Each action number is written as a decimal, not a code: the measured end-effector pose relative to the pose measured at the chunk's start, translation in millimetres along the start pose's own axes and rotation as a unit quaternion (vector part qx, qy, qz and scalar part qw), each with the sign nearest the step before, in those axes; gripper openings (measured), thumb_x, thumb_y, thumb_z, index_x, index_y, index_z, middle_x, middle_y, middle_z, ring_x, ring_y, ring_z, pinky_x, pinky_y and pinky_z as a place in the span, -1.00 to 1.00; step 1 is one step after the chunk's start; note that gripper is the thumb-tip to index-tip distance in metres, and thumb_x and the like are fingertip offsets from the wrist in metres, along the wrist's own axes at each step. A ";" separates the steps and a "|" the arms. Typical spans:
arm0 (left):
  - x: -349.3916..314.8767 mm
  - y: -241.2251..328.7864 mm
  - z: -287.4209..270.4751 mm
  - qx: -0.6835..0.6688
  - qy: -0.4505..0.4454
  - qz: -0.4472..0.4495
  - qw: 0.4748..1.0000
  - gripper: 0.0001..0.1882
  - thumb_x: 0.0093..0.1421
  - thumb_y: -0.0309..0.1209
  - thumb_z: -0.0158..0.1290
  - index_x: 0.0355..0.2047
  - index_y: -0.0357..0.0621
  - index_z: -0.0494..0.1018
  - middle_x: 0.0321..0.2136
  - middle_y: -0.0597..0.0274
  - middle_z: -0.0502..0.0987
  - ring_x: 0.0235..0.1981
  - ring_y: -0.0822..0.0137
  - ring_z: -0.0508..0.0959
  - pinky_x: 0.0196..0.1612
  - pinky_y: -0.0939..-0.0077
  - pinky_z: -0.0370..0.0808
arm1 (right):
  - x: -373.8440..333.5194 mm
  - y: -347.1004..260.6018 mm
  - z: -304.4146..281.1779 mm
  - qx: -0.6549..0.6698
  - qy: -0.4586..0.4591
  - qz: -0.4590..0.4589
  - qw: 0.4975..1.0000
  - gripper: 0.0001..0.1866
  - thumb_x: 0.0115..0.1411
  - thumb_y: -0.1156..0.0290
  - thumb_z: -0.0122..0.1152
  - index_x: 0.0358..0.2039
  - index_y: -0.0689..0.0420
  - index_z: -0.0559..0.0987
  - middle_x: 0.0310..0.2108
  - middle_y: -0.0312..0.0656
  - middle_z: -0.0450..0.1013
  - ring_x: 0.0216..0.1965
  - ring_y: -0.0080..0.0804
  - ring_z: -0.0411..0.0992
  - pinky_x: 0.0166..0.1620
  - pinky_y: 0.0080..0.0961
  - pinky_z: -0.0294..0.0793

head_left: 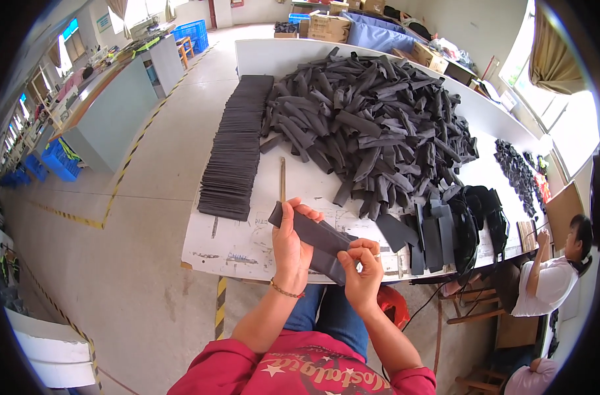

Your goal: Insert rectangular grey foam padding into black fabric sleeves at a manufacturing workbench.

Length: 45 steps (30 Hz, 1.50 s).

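Note:
My left hand (pixel 291 249) grips one end of a flat, dark grey fabric piece (pixel 313 235), thumb on top and fingers curled behind it. The piece slants down to the right over the table's near edge. Its lower right side is pinched between the thumb and fingers of my right hand (pixel 363 271). Left of my hands stands a long, tight row of flat dark grey pieces (pixel 231 155). Beyond them rises a large heap of loose, rolled dark grey pieces (pixel 379 125). A thin stick (pixel 283 179) lies on the table just past my left fingertips.
Several flat grey pieces (pixel 435 230) and a bundle of black items (pixel 474 224) sit on the right of the white table (pixel 214 253). A red bag (pixel 393 306) is below its edge. Another person (pixel 547 283) sits at the right. Boxes (pixel 329 27) stand behind.

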<state>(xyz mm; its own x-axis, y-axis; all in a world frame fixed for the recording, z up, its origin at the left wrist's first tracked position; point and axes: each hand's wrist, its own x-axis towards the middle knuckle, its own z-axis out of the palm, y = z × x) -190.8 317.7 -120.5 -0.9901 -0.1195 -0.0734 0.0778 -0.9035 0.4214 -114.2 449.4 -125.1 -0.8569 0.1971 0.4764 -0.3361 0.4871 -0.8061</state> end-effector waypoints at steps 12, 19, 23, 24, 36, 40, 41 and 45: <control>1.6 8.8 -3.9 -0.022 -0.089 -0.049 0.995 -0.68 0.36 -0.17 -0.05 -0.14 -0.19 0.42 -0.41 0.20 0.53 -0.35 0.25 0.56 -0.05 0.15 0.50 | 7.6 -14.8 -6.7 0.183 -0.044 0.214 0.959 -0.89 0.22 0.47 0.24 -0.35 0.26 0.55 -0.43 -0.28 0.49 -0.41 -0.53 0.44 -0.37 -0.53 0.46; -9.2 16.1 -15.5 0.079 0.049 -0.037 0.995 -0.72 0.35 -0.20 -0.02 -0.18 -0.17 0.45 -0.39 0.25 0.53 -0.35 0.31 0.56 -0.19 0.32 0.56 | 26.3 -7.6 -29.5 -0.147 0.112 -0.261 0.948 -0.74 -0.08 0.62 0.40 -0.32 0.14 0.59 -0.36 -0.18 0.54 -0.37 -0.23 0.49 -0.35 -0.46 0.45; -30.1 4.1 -5.5 0.142 -0.015 -0.103 0.984 -0.83 0.26 -0.38 0.11 -0.24 -0.24 0.48 -0.41 0.17 0.58 -0.43 0.33 0.61 -0.39 0.45 0.62 | 29.6 1.0 -33.0 -0.226 0.015 -0.388 0.893 -0.60 -0.21 0.51 0.46 -0.26 0.12 0.61 -0.16 -0.24 0.48 -0.21 -0.26 0.45 -0.22 -0.35 0.45; -29.7 4.3 -3.7 0.171 -0.011 -0.112 0.979 -0.84 0.24 -0.42 0.13 -0.24 -0.25 0.49 -0.42 0.14 0.58 -0.44 0.33 0.61 -0.38 0.44 0.63 | 28.6 4.5 -33.4 -0.228 -0.010 -0.394 0.890 -0.55 -0.24 0.46 0.48 -0.23 0.11 0.62 -0.07 -0.26 0.44 -0.15 -0.29 0.43 -0.16 -0.33 0.44; -23.9 -4.6 -17.2 0.207 -0.040 -0.106 0.972 -0.84 0.20 -0.46 0.16 -0.26 -0.30 0.48 -0.45 0.12 0.56 -0.48 0.28 0.61 -0.40 0.41 0.64 | 8.1 18.9 -28.8 0.324 -0.030 0.260 0.909 -0.79 0.25 0.46 0.20 -0.18 0.33 0.50 -0.38 -0.23 0.50 -0.40 -0.53 0.47 -0.28 -0.60 0.49; -15.6 2.4 -16.8 0.190 0.012 -0.078 0.979 -0.80 0.20 -0.42 0.18 -0.25 -0.29 0.47 -0.47 0.16 0.55 -0.52 0.34 0.58 -0.44 0.47 0.62 | 8.7 24.1 -33.9 0.307 -0.024 0.259 0.915 -0.84 0.23 0.49 0.21 -0.24 0.31 0.51 -0.41 -0.24 0.49 -0.47 -0.57 0.43 -0.36 -0.64 0.45; -10.0 3.9 -21.7 0.212 0.022 -0.046 0.976 -0.77 0.19 -0.40 0.19 -0.23 -0.28 0.47 -0.48 0.20 0.54 -0.54 0.38 0.56 -0.47 0.51 0.60 | 11.1 25.6 -36.3 0.290 -0.035 0.258 0.921 -0.85 0.23 0.51 0.20 -0.24 0.32 0.51 -0.42 -0.24 0.49 -0.48 -0.57 0.42 -0.38 -0.64 0.43; 3.3 21.0 -27.2 0.283 -0.005 -0.056 0.957 -0.83 0.20 -0.39 0.17 -0.30 -0.25 0.49 -0.53 0.24 0.54 -0.55 0.42 0.54 -0.52 0.60 0.49 | 23.0 22.4 -39.2 0.247 -0.046 0.277 0.927 -0.87 0.20 0.53 0.21 -0.27 0.32 0.53 -0.49 -0.26 0.47 -0.56 -0.61 0.37 -0.45 -0.69 0.36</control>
<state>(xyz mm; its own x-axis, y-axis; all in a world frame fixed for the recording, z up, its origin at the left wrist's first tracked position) -189.2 287.2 -136.4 -0.9898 -0.0293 -0.1397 -0.1017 -0.5415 0.8345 -126.2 498.2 -118.4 -0.9734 0.2173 -0.0730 0.0473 -0.1209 -0.9915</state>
